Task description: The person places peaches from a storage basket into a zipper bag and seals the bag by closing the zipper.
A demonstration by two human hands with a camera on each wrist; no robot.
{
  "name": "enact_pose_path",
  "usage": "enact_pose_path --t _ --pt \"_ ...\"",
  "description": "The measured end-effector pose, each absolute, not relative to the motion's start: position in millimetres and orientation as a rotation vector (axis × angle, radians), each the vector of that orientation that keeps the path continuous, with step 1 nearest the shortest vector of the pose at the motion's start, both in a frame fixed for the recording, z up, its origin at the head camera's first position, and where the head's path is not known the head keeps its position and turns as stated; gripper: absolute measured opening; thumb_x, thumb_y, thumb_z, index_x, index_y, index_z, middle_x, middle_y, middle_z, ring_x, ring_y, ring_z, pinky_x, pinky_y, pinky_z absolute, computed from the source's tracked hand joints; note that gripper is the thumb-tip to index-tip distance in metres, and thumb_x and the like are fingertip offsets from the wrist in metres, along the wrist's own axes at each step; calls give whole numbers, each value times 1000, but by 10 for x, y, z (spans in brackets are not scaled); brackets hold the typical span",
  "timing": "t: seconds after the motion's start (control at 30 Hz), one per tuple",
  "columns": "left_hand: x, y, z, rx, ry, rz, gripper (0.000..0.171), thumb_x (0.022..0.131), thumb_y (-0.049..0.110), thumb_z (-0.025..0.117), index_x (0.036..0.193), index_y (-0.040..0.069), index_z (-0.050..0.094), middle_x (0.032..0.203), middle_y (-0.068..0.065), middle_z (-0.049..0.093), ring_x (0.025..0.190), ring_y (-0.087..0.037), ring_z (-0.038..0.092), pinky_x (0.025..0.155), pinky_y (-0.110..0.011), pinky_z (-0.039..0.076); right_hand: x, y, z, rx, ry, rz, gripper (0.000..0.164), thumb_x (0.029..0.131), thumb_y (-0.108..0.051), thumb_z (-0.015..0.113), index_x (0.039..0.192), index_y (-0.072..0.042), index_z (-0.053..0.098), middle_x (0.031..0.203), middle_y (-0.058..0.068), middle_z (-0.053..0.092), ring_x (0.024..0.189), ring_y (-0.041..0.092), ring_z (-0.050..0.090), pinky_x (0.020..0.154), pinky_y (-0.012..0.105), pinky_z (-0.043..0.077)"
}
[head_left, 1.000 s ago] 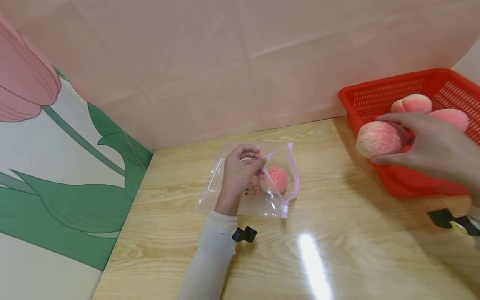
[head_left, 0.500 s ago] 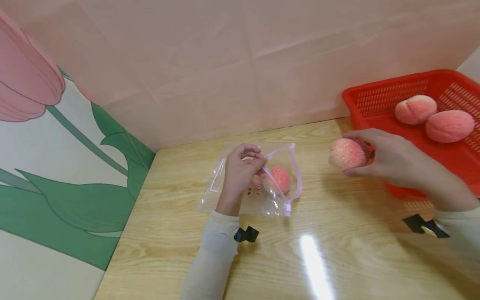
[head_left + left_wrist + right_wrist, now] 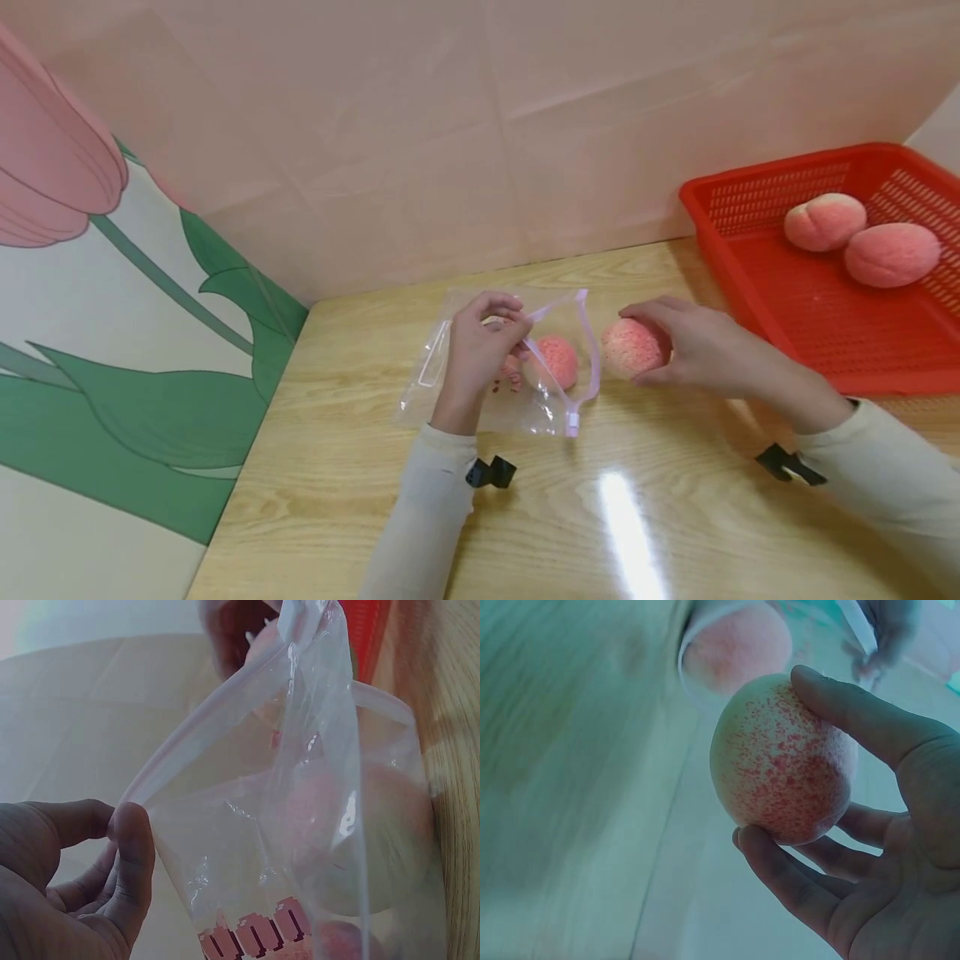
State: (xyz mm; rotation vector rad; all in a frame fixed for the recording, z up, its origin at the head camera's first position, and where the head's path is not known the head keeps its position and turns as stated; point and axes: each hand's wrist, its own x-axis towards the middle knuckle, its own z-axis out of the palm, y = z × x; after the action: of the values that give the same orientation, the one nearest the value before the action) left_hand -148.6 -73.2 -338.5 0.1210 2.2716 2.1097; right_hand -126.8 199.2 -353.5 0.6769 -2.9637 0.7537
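Bench (image 3: 337, 500) supports a clear bag (image 3: 528, 404), mouth spread toward the right. The left hand (image 3: 480, 354) pinches the bag's rim between thumb and finger; one peach (image 3: 557, 360) lies inside, near the mouth. The right hand (image 3: 693, 340) grips a second peach (image 3: 630, 348) just right of the mouth, outside the bag. Far right, a red basket (image 3: 832, 333) contains two more peaches (image 3: 892, 254).
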Motion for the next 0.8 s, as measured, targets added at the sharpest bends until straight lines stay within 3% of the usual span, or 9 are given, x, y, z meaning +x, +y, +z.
enact_pose_path --t 0.43,0.8 --pt "-1477 -716 -3409 149 2260 2131 21 86 -9 68 105 -6 63 87 -6 60 54 -11 61 53 -22 60 -1224 1774 -3622 674 -2953 816 74 68 -31 91 133 -14 58 124 11 64 107 28 63 85 49 56" --pt "-1471 -664 -3405 155 2248 2130 21 86 -9 68 106 -7 62 88 -6 59 53 -10 61 53 -22 60 -1218 1691 -3706 610 -2988 822 82 69 -34 91 138 -11 55 129 18 61 108 35 64 86 56 57"
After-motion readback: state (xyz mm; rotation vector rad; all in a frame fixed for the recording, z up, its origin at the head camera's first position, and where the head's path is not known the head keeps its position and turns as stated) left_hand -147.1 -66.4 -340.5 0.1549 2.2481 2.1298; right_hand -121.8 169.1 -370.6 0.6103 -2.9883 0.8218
